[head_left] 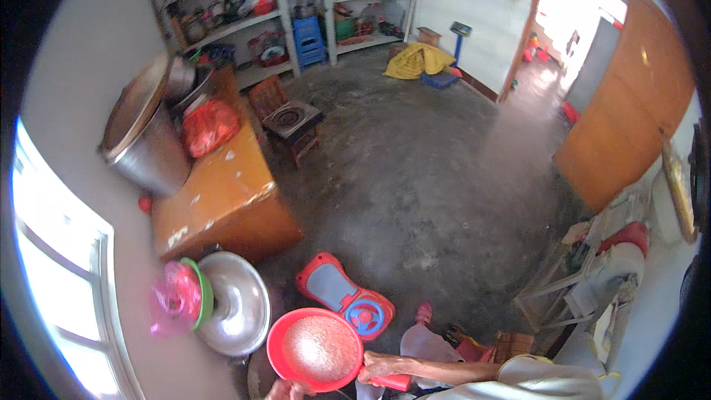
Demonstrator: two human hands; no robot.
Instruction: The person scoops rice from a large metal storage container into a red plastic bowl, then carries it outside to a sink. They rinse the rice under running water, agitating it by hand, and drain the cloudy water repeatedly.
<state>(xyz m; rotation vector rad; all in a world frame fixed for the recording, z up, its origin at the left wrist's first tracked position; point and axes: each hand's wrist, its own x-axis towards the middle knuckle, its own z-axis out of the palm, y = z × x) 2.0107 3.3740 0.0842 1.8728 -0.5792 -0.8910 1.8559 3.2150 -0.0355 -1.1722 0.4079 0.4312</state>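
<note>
Head view: right hand (385, 365) comes in from the right, forearm low and nearly level, fingers closed on the handle (392, 382) of the red bowl (277, 337). Left hand (290, 390) is at the bowl's near rim, mostly cut off by the lower edge; can't tell whether it's pinching or just supporting. Bowl sits low in view, left of the right hand, opening up, pale grain (318, 348) inside.

Edges: silver pan (248, 300) just beside the bowl on the left, contact unclear; green basin (201, 292) left of that. Red toy (326, 281) sits just past the far rim, partly covered by it. Own pink shoe (424, 313) right of toy.

Room: desk (229, 192) bounds the left, rack (566, 281) the right. Grey floor (422, 200) runs between them to shelves (229, 26) and door (626, 104).
</note>
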